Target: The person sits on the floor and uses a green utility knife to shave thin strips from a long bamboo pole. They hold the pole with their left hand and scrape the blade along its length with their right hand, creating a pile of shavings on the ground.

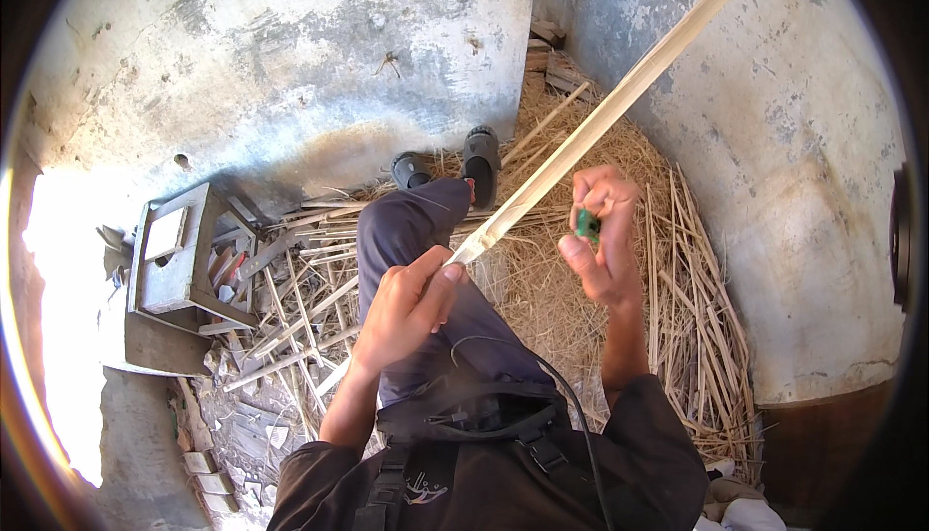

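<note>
My left hand (411,303) is closed round the near end of a long pale split-wood or cane strip (610,110). The strip slants up and away to the far right, past my knee. A small pale nick or curl shows on it just beyond my fingers. My right hand (605,236), raised to the right of the strip and apart from it, has its fingers curled round a small green object (586,224) with a dark spot. Most of that object is hidden in the fingers, so its kind cannot be made out.
Straw-like shavings (561,308) cover the floor, with a pile of long thin strips (692,308) along the right wall. Loose sticks (300,328) lie left of my leg. A small wooden stool (179,250) stands at the left. A worn plaster wall (319,57) rises ahead, beyond my dark shoes (480,163).
</note>
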A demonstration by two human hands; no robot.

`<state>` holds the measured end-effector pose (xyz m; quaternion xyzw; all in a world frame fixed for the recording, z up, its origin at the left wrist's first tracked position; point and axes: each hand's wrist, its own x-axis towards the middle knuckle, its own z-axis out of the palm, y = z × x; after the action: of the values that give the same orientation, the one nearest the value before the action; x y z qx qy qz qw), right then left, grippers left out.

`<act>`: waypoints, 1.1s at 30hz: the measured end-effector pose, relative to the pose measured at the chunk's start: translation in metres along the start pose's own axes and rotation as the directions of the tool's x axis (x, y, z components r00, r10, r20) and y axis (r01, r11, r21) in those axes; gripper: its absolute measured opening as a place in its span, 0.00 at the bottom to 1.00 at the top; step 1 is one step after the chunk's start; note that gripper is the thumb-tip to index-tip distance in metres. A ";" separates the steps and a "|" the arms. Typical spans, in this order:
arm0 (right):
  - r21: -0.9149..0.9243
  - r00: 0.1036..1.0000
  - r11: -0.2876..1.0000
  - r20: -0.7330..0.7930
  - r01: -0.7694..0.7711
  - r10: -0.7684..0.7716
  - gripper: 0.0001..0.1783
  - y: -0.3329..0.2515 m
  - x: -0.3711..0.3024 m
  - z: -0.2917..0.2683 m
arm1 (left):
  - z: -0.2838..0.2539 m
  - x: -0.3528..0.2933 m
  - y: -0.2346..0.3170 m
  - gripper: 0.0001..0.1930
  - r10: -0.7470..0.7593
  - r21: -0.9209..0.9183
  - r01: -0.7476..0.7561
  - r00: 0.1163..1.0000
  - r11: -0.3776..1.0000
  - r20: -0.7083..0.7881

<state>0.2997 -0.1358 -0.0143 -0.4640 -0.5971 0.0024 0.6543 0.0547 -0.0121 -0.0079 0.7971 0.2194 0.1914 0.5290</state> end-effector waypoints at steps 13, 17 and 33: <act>-0.015 0.978 0.980 0.067 -0.198 0.198 0.16 -0.026 -0.021 -0.008 | 0.004 -0.001 -0.009 0.18 0.016 -0.165 -0.030 0.996 0.986 -0.087; 0.273 0.926 0.885 0.106 -0.377 0.362 0.16 -0.039 -0.045 0.023 | 0.013 0.005 -0.011 0.18 -0.006 -0.251 -0.021 0.994 0.968 -0.108; -0.265 0.994 0.958 -0.022 -0.107 0.105 0.22 0.008 -0.049 0.064 | 0.014 0.005 -0.008 0.20 -0.053 -0.655 0.179 0.977 0.734 0.207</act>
<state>0.2399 -0.1192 -0.0666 -0.5791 -0.5637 -0.0443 0.5873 0.0649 -0.0176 -0.0198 0.5520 0.1385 0.1536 0.8078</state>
